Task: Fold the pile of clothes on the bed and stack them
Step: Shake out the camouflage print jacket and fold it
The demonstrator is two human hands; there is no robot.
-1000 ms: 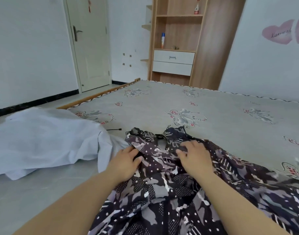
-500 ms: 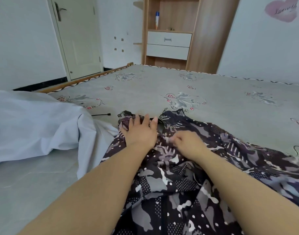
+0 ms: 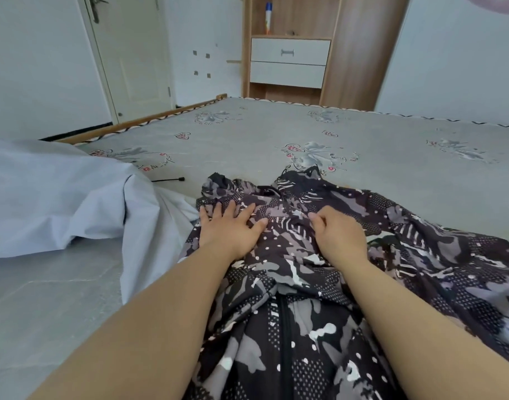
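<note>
garment: dark patterned garment [image 3: 319,298], black/grey/white camo-like print with dots, spread on near part of bed [image 3: 276,134], running from neckline area far end down past bottom edge of view; wrinkled, not folded
garment top end: two bunched dark points at far edge, lying on bed surface
left hand: left hand [image 3: 231,229] palm down on garment's upper left part, fingers straight and spread, flat against fabric; grip open wide, nothing clasped
right hand: right hand [image 3: 338,236] on garment just right of centre, fingers curled under, thumb tucked at fabric fold; grip closed, pinching a bunch of the cloth as far as visible
hands relation: near each other, apart, both on same garment
bed: grey cover with flower and heart print, wooden frame edge at far left
white sheet: white sheet [image 3: 59,197] heaped left of garment, one edge draping down toward floor, touching garment's left side
black stick: thin black stick [image 3: 168,179] on bed between sheet and garment top, apart from both hands
background: wooden cabinet [image 3: 293,47] with two white drawers against far wall, bottle [image 3: 268,17] on its shelf; white door [image 3: 129,53] to left, closed
</note>
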